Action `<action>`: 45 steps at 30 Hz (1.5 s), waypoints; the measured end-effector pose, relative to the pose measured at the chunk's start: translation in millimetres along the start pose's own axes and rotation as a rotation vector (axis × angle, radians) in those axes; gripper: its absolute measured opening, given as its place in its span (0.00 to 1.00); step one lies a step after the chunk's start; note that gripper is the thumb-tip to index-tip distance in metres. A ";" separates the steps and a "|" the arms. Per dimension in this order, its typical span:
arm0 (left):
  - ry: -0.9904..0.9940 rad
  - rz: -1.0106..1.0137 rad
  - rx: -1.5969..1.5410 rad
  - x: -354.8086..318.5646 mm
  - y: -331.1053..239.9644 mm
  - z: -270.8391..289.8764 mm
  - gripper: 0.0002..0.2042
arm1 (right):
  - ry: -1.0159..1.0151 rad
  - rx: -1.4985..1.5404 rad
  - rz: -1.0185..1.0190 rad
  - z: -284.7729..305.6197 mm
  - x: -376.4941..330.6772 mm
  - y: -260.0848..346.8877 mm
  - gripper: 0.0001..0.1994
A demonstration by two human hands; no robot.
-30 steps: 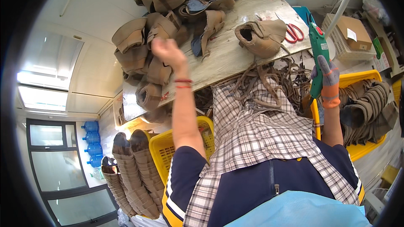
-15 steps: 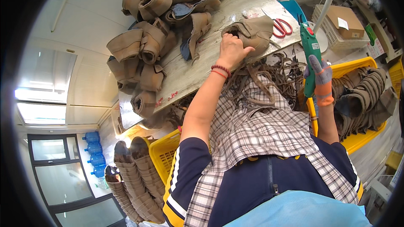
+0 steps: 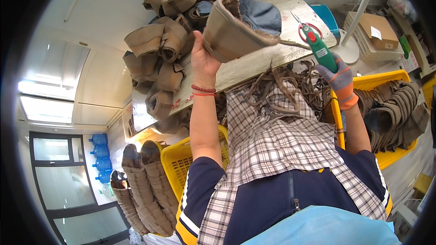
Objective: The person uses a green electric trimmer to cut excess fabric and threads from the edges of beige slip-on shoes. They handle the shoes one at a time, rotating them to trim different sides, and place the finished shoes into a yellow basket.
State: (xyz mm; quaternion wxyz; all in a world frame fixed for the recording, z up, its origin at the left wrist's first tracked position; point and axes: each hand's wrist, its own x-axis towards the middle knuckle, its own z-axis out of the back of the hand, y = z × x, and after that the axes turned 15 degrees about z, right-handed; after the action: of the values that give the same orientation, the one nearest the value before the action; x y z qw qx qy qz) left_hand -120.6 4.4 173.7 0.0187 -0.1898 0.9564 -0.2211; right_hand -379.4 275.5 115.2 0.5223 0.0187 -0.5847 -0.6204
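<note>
My left hand (image 3: 204, 63) grips a tan, boot-upper-like piece (image 3: 227, 38) by its left side, raised over the table. The piece has brown fleece lining and a dark blue inner face; a thin strip (image 3: 295, 44) trails from its right end toward the cutter. In a grey and orange glove, my right hand (image 3: 339, 79) is wrapped around green electric scissors (image 3: 321, 53), blades pointing up and left. Red-handled scissors (image 3: 300, 34) lie on the table (image 3: 290, 16), partly behind the tool. A heap of similar tan pieces (image 3: 170, 41) covers the table's left side.
Brown offcut strips (image 3: 290, 88) hang over my checked apron (image 3: 281, 136) at the table edge. A yellow crate (image 3: 175, 165) stands left, stacked tan pieces (image 3: 141, 186) beside it. Another yellow crate (image 3: 386, 158) at right holds similar pieces. A white pole (image 3: 361, 9) rises beside a blue bin (image 3: 327, 18).
My left hand has lifted the tan piece off the table and moved it left, turning its lined side into view. The electric scissors have tilted and moved left toward it.
</note>
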 end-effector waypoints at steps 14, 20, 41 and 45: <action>-0.073 0.095 -0.279 -34.1 -39.8 24.6 0.14 | 0.204 -0.468 0.602 -6.6 21.6 10.0 0.34; -0.113 0.092 -0.312 -29.8 -34.3 24.2 0.14 | 0.220 -0.478 0.664 -8.3 18.2 8.8 0.34; -0.163 0.134 -0.365 -12.1 -12.7 28.4 0.15 | 0.254 -0.348 0.573 -17.3 23.7 21.3 0.33; -0.116 0.156 -0.376 -12.6 -10.2 21.7 0.15 | 0.248 -0.302 0.599 -17.2 26.7 22.3 0.32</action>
State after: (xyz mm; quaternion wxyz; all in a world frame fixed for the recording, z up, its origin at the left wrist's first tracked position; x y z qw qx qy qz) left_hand -102.7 -8.4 157.9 0.0549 -0.1276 0.9900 -0.0255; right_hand -366.7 250.7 142.1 0.7449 -0.1561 -0.3981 -0.5122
